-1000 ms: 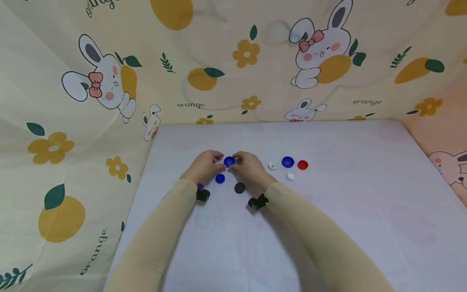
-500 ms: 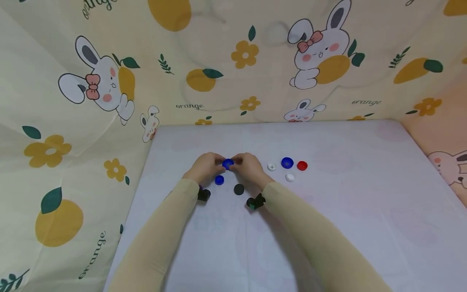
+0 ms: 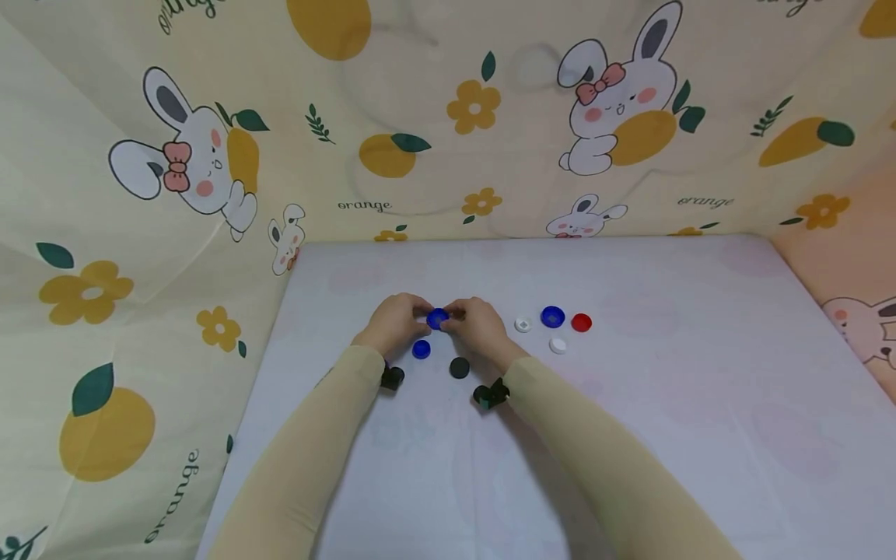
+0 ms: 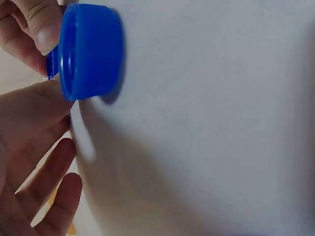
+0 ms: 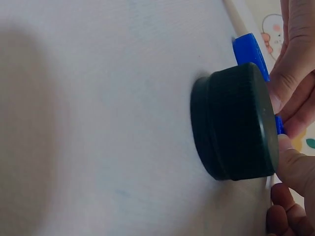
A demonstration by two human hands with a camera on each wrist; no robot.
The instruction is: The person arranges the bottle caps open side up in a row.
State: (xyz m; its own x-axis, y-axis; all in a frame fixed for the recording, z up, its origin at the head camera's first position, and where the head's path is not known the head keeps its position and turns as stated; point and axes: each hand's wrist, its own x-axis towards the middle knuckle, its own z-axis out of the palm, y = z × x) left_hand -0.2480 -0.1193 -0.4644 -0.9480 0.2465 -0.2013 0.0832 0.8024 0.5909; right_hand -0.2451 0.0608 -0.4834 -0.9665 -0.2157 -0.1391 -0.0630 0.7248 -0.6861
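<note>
In the head view, a blue bottle cap [image 3: 437, 319] sits between my two hands. My left hand [image 3: 396, 323] pinches it from the left, with thumb and fingers at its edge. From the other side, my right hand [image 3: 480, 330] pinches its right edge. The left wrist view shows a second blue cap [image 4: 93, 51] standing close to the left thumb, partly covering the held one. A dark ribbed cap [image 5: 231, 128] stands just before the right thumb in the right wrist view, where only a sliver of the held cap [image 5: 280, 124] shows.
To the right lie a white cap [image 3: 523, 325], a larger blue cap [image 3: 553, 316], a red cap [image 3: 581, 322] and another white cap [image 3: 558, 345]. A patterned cloth [image 3: 399, 101] rises behind the white table [image 3: 672, 373]. Dark wrist cameras [image 3: 491, 394] hang below the sleeves.
Fingers of both hands have drawn in onto the blue cap, which had visible gaps around it a second ago. A purple cap beside the left wrist is now hidden. The view has shifted slightly.
</note>
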